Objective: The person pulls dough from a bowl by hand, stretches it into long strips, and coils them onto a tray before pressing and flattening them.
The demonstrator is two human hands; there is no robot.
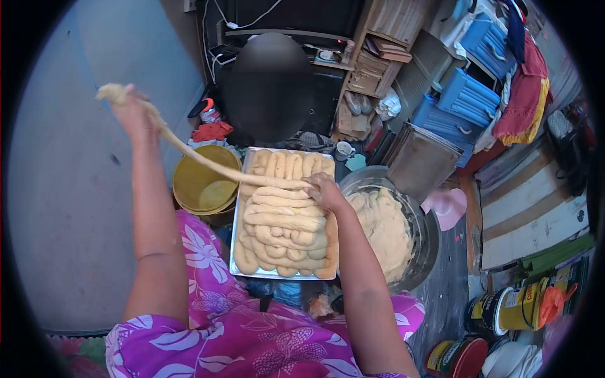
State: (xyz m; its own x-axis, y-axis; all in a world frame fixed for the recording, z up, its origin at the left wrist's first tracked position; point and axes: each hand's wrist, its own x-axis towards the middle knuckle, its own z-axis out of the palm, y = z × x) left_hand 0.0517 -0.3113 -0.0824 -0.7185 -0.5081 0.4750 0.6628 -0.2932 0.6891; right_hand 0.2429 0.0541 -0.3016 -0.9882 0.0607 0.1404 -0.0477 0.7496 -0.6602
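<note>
A long rope of dough (pixel 208 162) stretches between my two hands. My left hand (pixel 134 112) is raised at the upper left, its fingers wrapped round one end, with a lump of dough sticking out past it. At the other end, my right hand (pixel 324 191) grips the rope over the right side of a metal tray (pixel 234 255). Thick dough strands (pixel 283 217) lie piled in rows on that tray. To the right of the tray stands a large basin (pixel 432 246) with a mass of soft dough (pixel 381 236) in it.
A yellow bucket (pixel 183 179) stands left of the tray. Ahead are a blurred dark round shape (pixel 268 88) and a wooden shelf (pixel 359 69). Blue plastic drawers (pixel 466 97) with hanging clothes are at the upper right. Several paint buckets (pixel 520 305) stand at the lower right.
</note>
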